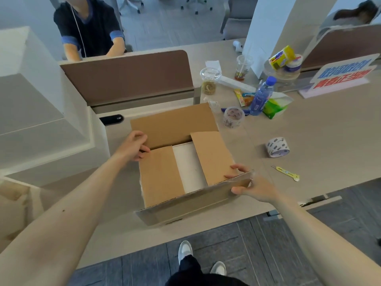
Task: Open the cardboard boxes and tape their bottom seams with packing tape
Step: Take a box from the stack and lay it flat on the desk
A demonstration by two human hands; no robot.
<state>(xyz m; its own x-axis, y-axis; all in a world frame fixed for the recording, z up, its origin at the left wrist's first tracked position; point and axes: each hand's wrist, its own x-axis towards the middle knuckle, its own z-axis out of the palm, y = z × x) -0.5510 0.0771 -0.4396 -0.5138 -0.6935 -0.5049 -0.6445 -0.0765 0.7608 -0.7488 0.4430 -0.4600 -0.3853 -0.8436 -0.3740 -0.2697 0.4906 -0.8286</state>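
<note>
A beige office desk (309,129) runs before me, with the cardboard box (162,178) at its near edge, flaps part folded. My left hand (134,145) curls its fingers on the box's 10 o'clock corner. My right hand (253,186) pinches the near flap at 4 o'clock. The packing tape roll (277,147) lies at 3 o'clock from the box, well apart from it.

You stood at a beige desk (319,141) w/ a brown divider (127,77); grey floor (257,244), wheeled chairs (132,5) in bkgd.
</note>
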